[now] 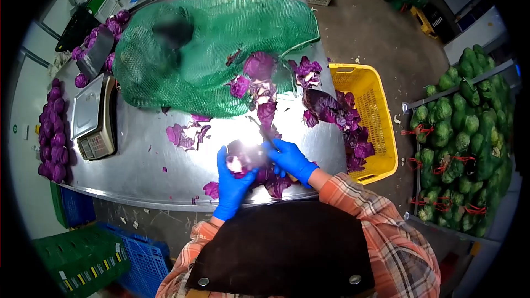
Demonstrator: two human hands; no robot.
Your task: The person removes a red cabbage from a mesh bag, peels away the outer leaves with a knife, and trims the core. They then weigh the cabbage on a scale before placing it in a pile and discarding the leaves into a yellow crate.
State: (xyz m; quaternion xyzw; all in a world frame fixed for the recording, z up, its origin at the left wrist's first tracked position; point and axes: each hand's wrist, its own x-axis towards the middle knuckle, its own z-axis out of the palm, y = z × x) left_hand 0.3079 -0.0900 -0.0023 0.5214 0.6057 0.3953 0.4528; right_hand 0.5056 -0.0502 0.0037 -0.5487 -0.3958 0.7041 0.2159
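My left hand (233, 183), in a blue glove, is wrapped around the side of a red cabbage (238, 158) near the front of the steel table (143, 176). Glare washes out part of the cabbage. A knife (258, 126) is gripped in my gloved right hand (292, 160), its blade pointing away from me and up over the table. Loose purple leaves (279, 186) lie under and around both hands. Farther off, another red cabbage (259, 66) sits against a green mesh bag (221, 27). Torn leaves (187, 134) are scattered left of my hands.
A yellow basket (381, 132) with purple leaves stands against the table's right edge. A scale (93, 124) and a row of red cabbages (54, 132) occupy the left side. At far right, a rack (469, 127) holds netted green vegetables. Crates (83, 259) stand at lower left.
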